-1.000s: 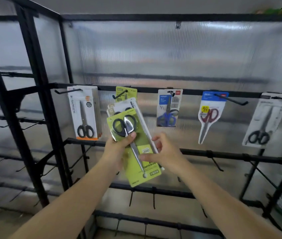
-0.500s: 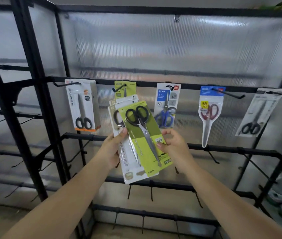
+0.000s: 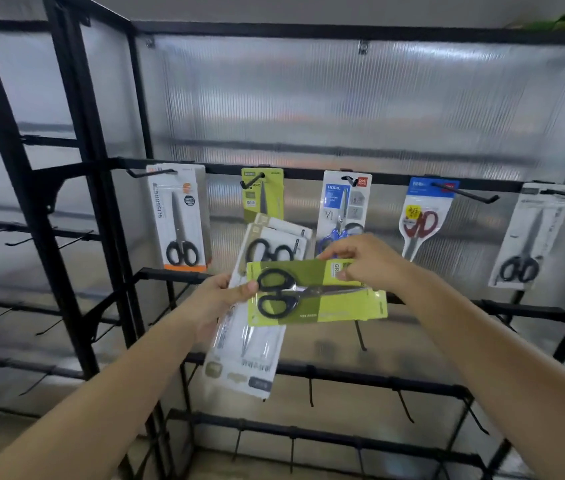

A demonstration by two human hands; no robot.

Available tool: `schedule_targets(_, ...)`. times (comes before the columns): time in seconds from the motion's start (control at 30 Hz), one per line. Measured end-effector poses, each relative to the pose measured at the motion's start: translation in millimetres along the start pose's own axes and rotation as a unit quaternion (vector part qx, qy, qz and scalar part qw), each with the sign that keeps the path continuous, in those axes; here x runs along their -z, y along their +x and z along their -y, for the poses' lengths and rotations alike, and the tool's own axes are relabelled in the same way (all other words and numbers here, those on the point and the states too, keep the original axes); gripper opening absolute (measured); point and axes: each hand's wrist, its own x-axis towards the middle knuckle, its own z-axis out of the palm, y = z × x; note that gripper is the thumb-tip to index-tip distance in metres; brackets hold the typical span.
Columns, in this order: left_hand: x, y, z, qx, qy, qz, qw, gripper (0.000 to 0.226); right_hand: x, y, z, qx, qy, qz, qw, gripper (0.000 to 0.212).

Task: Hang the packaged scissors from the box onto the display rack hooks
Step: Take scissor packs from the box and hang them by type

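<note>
A green pack of black-handled scissors (image 3: 319, 299) lies sideways in front of the rack, its hang-hole end to the right. My right hand (image 3: 367, 261) pinches that right end. My left hand (image 3: 220, 299) grips a stack of white scissor packs (image 3: 250, 341), and its thumb touches the green pack's left edge. Behind them a matching green pack (image 3: 263, 194) hangs on the second hook (image 3: 251, 180) of the upper rail (image 3: 388, 176).
The same rail carries a white-orange pack (image 3: 180, 220), a blue-handled pack (image 3: 343, 209), a red-handled pack (image 3: 423, 216) and a white pack (image 3: 530, 233). Lower rails (image 3: 360, 379) and the left bay (image 3: 32, 237) hold bare black hooks. The box is out of view.
My right hand has pulled the green pack off the stack and turned it from nearly upright to sideways. My left hand keeps hold of the white packs.
</note>
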Motion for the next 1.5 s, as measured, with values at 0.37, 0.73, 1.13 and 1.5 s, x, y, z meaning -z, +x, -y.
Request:
schedule_targets(0.37, 14, -7, 19, -0.059, -0.145, -0.108, 0.982, 0.02, -48, -3, 24, -0.08, 0.272, -0.225, 0.932, 0.09)
schedule_targets(0.73, 46, -20, 24, -0.071, -0.129, -0.132, 0.98, 0.013, -88, 9, 59, -0.013, 0.507, -0.186, 0.841, 0.085)
schedule_targets(1.13, 92, -48, -1, -0.106, -0.081, -0.174, 0.976, 0.016, -61, 27, 100, 0.071, 0.188, -0.101, 0.974, 0.098)
schedule_targets(1.5, 100, -55, -11, -0.135, -0.103, -0.153, 0.973, 0.02, -74, 31, 101, 0.019, 0.128, -0.162, 0.978, 0.102)
